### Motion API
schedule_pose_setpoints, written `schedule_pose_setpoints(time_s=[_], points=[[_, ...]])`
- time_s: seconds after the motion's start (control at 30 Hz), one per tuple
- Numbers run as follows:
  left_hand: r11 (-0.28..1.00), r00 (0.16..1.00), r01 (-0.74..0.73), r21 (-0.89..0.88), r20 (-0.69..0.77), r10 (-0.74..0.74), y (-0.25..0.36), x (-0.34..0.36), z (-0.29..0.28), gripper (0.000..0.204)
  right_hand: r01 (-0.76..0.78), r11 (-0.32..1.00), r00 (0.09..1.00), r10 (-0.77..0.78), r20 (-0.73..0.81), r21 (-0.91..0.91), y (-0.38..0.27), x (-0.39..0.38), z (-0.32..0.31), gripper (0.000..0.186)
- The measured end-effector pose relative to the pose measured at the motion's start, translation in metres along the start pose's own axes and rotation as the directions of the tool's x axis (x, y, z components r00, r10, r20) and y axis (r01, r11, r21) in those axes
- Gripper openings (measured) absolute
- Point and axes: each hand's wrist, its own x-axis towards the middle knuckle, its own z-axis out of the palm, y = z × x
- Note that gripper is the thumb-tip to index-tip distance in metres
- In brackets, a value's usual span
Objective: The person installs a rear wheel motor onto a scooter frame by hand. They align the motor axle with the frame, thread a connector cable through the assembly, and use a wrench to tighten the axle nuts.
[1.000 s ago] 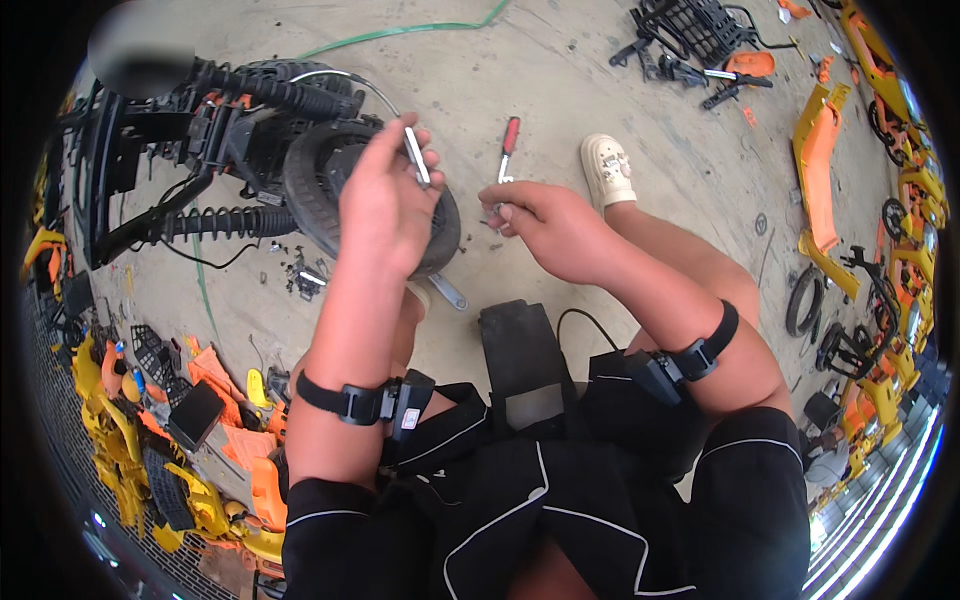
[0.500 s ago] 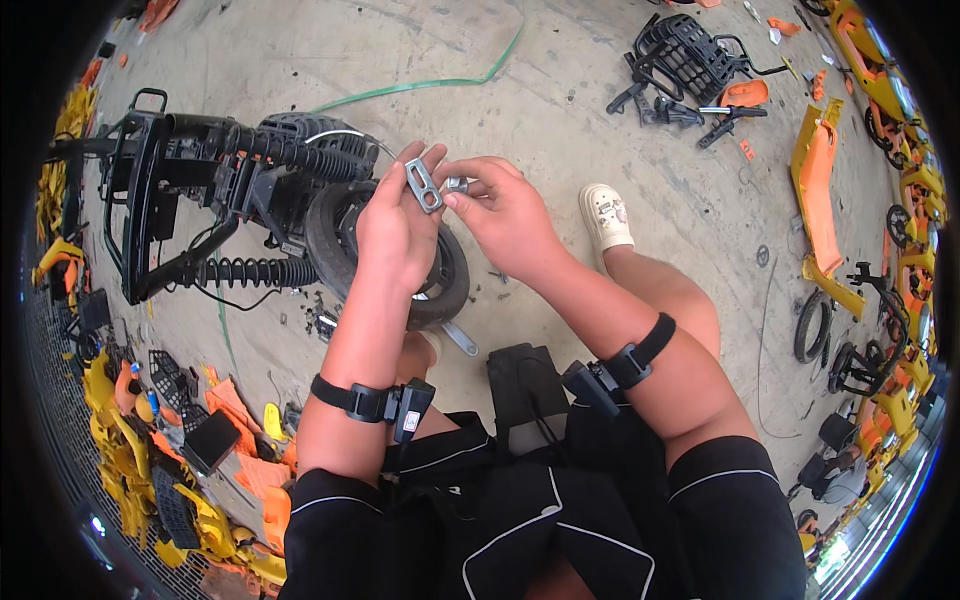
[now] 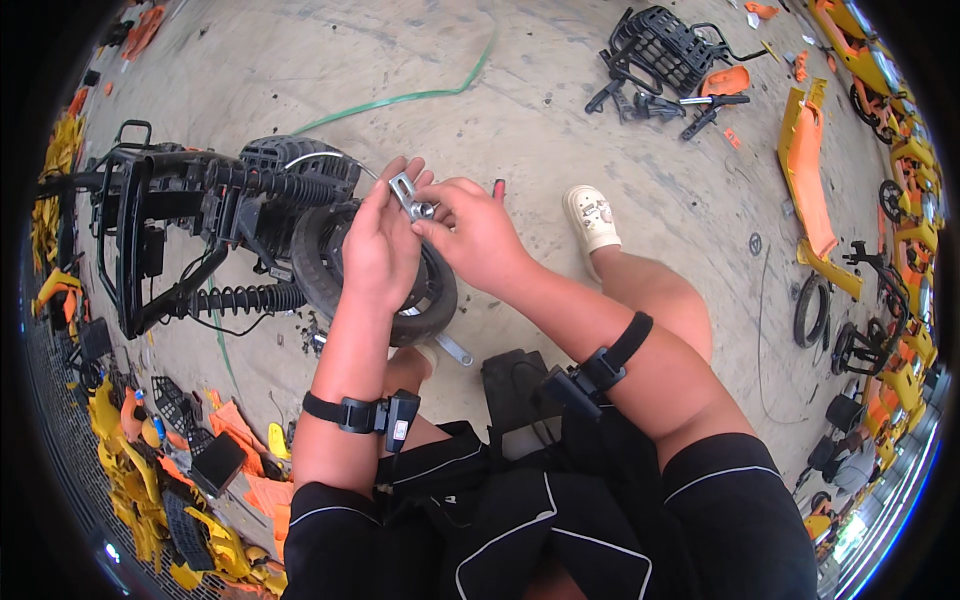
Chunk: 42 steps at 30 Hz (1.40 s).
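My left hand is palm up and holds a slotted metal plate across its fingers. In a thumb-and-finger pinch, my right hand has a small metal nut. The nut is at the plate's near end; whether it sits in the hole cannot be made out. Behind my left hand lies a scooter's wheel with a black tyre, partly covered by that hand and forearm. A flat metal bar sticks out beside the tyre.
The overturned black scooter frame with springs lies at left. A red-handled tool is on the floor beyond my right hand. A black rack lies far right. Yellow and orange panels line both sides; a green strap crosses the floor.
My right hand has brought the nut from beside the plate onto its near end. The plate has tilted slightly. The red-handled tool has come into sight past my right hand.
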Motion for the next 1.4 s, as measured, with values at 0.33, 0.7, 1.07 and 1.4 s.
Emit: schedule_pose_setpoints(time_s=[0.33, 0.7, 1.07, 1.4], points=[[1.000, 0.997, -0.011, 0.024, 0.082, 0.009, 0.000, -0.003, 0.005, 0.061, -0.013, 0.992, 0.994, 0.027, -0.107, 0.129, 0.002, -0.003, 0.000, 0.027], [0.983, 1.000, 0.001, 0.184, 0.025, -0.006, -0.003, 0.000, 0.006, 0.049, 0.065, 0.995, 0.983, -0.051, -0.176, 0.073, 0.014, -0.002, 0.001, 0.036], [0.998, 0.996, 0.027, 0.061, -0.090, -0.022, -0.004, -0.009, 0.026, 0.068, -0.103, 0.985, 0.978, 0.125, -0.169, 0.136, 0.014, 0.006, 0.025, 0.026], [0.996, 0.999, -0.037, 0.077, -0.011, 0.038, -0.009, -0.002, 0.029, 0.048, -0.146, 0.978, 0.939, 0.185, -0.291, 0.150, 0.036, 0.022, 0.048, 0.020]])
